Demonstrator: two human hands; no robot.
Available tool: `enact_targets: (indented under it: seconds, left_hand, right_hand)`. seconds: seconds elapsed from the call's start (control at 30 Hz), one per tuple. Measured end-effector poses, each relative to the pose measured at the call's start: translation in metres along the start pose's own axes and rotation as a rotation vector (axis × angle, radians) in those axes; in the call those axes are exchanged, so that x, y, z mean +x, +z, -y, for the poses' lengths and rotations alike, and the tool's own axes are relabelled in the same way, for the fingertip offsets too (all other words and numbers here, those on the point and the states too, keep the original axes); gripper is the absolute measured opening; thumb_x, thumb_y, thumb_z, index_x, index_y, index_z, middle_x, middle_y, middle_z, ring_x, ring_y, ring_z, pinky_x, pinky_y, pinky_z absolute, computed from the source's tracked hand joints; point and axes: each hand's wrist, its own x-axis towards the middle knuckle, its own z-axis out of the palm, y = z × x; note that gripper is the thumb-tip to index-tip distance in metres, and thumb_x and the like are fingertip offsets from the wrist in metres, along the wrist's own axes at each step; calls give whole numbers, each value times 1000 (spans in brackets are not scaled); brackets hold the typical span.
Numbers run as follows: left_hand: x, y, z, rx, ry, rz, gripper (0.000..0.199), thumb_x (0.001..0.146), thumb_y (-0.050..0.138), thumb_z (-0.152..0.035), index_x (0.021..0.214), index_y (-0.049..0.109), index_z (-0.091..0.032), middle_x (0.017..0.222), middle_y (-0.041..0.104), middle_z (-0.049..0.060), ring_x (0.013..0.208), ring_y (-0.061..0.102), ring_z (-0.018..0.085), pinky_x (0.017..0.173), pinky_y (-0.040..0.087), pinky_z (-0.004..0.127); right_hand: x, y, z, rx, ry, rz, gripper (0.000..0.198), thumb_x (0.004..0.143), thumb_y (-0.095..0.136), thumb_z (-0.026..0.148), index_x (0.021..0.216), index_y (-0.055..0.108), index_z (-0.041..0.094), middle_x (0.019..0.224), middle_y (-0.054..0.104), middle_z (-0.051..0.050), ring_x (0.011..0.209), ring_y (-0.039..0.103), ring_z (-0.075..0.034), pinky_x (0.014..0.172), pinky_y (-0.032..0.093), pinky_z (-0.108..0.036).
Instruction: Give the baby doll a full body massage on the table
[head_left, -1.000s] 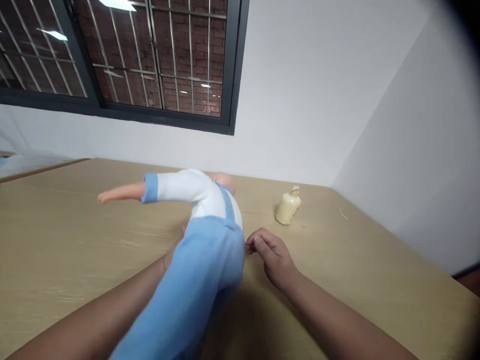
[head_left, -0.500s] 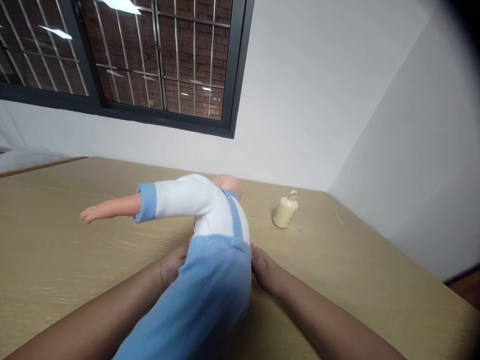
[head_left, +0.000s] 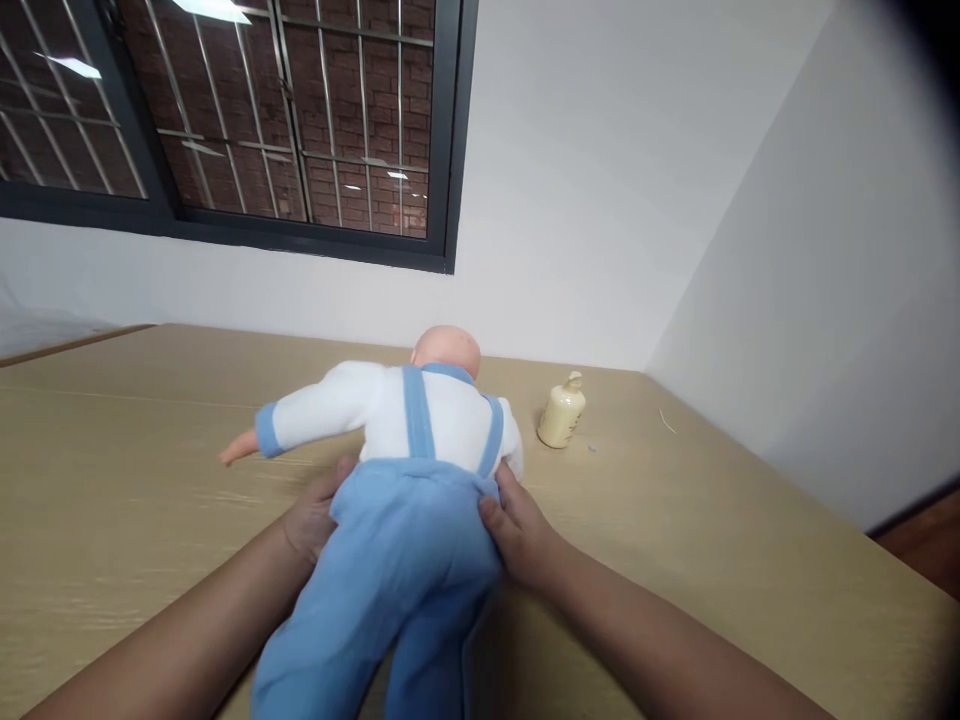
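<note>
A baby doll (head_left: 420, 500) in a white top, blue suspenders and blue trousers is held between my hands, its back toward me and its bald head pointing at the wall. My left hand (head_left: 319, 510) grips its left side at the waist, the fingers partly hidden under the body. On the other side, my right hand (head_left: 517, 525) closes round the waist with thumb and finger showing on the cloth. One doll arm stretches out to the left. Its legs hang toward me and leave the lower edge of the view.
A cream pump bottle (head_left: 562, 412) stands on the wood-look table (head_left: 675, 520), right of the doll. By its base lies a small pale bit, and a thin strand (head_left: 667, 422) lies farther right. White walls and a barred window (head_left: 300, 120) rise behind.
The doll has turned from its side to show its back squarely, and its outstretched arm has come lower. My right hand's thumb and finger now show on its waist.
</note>
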Motion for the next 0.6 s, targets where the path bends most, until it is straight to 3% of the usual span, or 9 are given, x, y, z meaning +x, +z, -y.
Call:
enact_targets:
  seconds: [0.1,0.2,0.27,0.37,0.5,0.6]
  left_hand:
    - [-2,2,-1,-250,-192,77,44,69,75,-63,78,72,-20,66,72,3,71,72,28,65,60,38]
    - [0,11,-1,-368,-350,93,36,72,80,-44,94,74,-17,80,77,7,93,73,32,84,59,42]
    - [3,17,0,-393,-373,72,39,77,79,-38,107,72,-14,88,78,10,102,72,33,92,57,43]
    - [8,21,4,-415,-337,37,46,82,75,-29,123,65,-14,101,78,13,108,70,32,97,54,43]
    - [11,19,11,-377,-355,60,53,85,72,-29,134,59,-14,123,70,16,117,65,32,102,50,43]
    - [10,19,13,-274,-353,57,54,86,71,-33,135,58,-14,128,68,16,120,63,31,103,49,42]
  right_hand:
    - [-1,-1,-4,-167,147,-25,60,96,39,63,145,38,27,148,48,-9,140,38,-32,116,23,-51]
    - [-1,-3,-6,-292,291,-49,50,97,37,61,128,49,25,127,62,-8,125,50,-32,111,24,-55]
    - [-1,-5,-9,-331,330,-74,46,96,38,62,116,52,23,113,66,-7,114,56,-30,106,32,-50]
    - [2,-8,-13,-328,324,-105,43,95,40,62,110,51,23,112,65,-8,109,58,-27,96,41,-39]
    - [4,-9,-20,-368,377,-88,44,96,37,63,108,51,22,111,65,-10,108,59,-27,92,43,-37]
    - [4,-8,-24,-403,374,-67,43,97,35,61,106,50,22,108,65,-10,103,61,-26,90,43,-37]
